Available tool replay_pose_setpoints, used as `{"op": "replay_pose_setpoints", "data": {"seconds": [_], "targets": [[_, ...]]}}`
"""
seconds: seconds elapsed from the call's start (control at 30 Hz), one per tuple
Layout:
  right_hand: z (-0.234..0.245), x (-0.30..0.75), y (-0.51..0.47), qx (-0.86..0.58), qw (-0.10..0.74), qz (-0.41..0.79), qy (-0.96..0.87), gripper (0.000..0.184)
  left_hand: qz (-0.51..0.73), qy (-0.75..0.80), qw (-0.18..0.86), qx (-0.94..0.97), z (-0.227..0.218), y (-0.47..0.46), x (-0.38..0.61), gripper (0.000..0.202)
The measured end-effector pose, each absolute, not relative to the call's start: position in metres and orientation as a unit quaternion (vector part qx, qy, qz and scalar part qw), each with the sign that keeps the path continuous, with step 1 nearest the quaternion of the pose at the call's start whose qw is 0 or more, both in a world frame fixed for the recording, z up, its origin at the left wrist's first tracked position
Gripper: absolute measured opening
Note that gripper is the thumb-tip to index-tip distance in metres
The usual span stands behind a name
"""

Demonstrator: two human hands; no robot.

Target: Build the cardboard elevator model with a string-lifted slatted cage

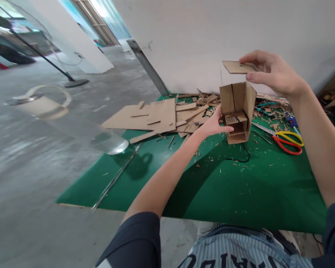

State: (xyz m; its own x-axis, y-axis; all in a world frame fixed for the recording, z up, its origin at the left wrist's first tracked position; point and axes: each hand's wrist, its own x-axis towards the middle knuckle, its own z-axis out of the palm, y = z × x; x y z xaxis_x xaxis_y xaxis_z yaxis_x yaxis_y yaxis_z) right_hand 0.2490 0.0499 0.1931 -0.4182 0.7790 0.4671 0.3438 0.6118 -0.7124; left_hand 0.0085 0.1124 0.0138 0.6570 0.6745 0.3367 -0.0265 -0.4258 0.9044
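My left hand [213,124] grips the lower left side of a small open cardboard box model [238,111] with little shelves inside, held just above the green mat [201,178]. Directly above the box, my right hand [270,72] pinches a flat cardboard piece [237,67] held level. Hand and piece hover a short way over the box's open top, not touching it.
Cardboard sheets and offcuts [156,117] lie at the mat's far left. Yellow-and-red scissors [286,140] lie to the right of the box, with a blue tool [292,121] and scraps behind. A thin black wire [240,158] lies below the box. A white wall stands behind.
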Motion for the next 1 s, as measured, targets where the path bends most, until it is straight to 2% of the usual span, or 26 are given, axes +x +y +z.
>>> {"op": "replay_pose_setpoints", "data": {"seconds": [0.23, 0.4, 0.53, 0.67, 0.73, 0.83, 0.9, 1.0], "targets": [[0.181, 0.244, 0.037, -0.367, 0.459, 0.238, -0.773, 0.052, 0.427, 0.172, 0.471, 0.753, 0.019, 0.117, 0.015, 0.109], [0.164, 0.244, 0.041, -0.386, 0.516, 0.237, -0.727, 0.056, 0.559, 0.203, 0.417, 0.688, 0.037, 0.103, 0.016, 0.082], [0.156, 0.244, 0.039, -0.452, 0.516, 0.212, -0.696, 0.074, 0.667, 0.263, 0.278, 0.639, 0.077, 0.08, 0.014, 0.051], [0.156, 0.243, 0.038, -0.492, 0.511, 0.184, -0.681, 0.093, 0.636, 0.302, 0.286, 0.65, 0.107, 0.069, 0.02, 0.038], [0.155, 0.242, 0.038, -0.497, 0.509, 0.188, -0.678, 0.091, 0.608, 0.312, 0.312, 0.66, 0.113, 0.07, 0.025, 0.027], [0.152, 0.241, 0.037, -0.455, 0.539, 0.235, -0.668, 0.071, 0.595, 0.307, 0.357, 0.652, 0.113, 0.073, 0.034, 0.016], [0.151, 0.24, 0.035, -0.426, 0.553, 0.259, -0.667, 0.058, 0.603, 0.292, 0.39, 0.631, 0.11, 0.074, 0.037, 0.017], [0.153, 0.236, 0.036, -0.438, 0.537, 0.218, -0.687, 0.058, 0.613, 0.271, 0.426, 0.607, 0.106, 0.074, 0.042, 0.026]]}}
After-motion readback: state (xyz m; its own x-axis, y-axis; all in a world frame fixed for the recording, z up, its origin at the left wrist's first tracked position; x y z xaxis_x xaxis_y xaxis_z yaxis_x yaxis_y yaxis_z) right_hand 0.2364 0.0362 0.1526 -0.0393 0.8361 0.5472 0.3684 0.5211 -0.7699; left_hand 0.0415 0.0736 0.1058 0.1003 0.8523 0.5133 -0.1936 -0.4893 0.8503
